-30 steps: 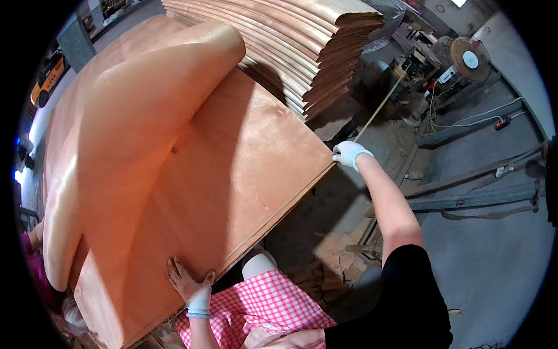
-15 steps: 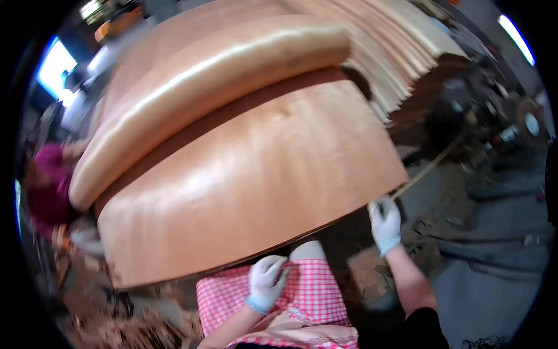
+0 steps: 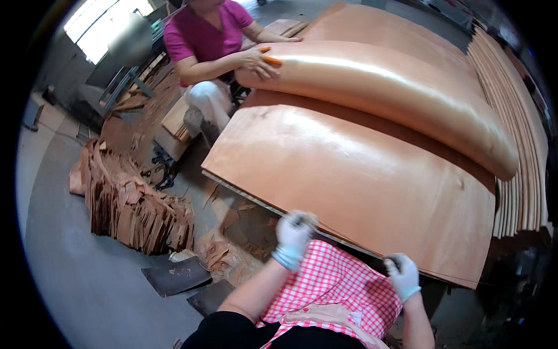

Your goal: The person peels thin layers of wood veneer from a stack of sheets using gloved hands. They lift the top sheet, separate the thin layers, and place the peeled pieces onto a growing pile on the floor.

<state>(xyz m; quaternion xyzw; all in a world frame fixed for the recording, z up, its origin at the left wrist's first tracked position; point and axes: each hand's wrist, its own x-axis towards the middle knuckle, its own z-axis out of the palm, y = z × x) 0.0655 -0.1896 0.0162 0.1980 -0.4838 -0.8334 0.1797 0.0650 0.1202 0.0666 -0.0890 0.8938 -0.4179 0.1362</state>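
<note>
There is one gloved left hand (image 3: 294, 237) and one gloved right hand (image 3: 402, 276) — two together. I count one curled sheet (image 3: 383, 87), one co-worker (image 3: 200, 38), one apron (image 3: 331, 282), two dark flat pieces (image 3: 177, 276), one bent stack (image 3: 520, 163) — its layers I cannot count exactly.

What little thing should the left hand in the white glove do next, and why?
Maybe the left hand should press gently on the lower veneer sheet. It's right by that sheet's front edge, and a co-worker's hand is on the curled veneer sheet above, which might drag it.
</note>
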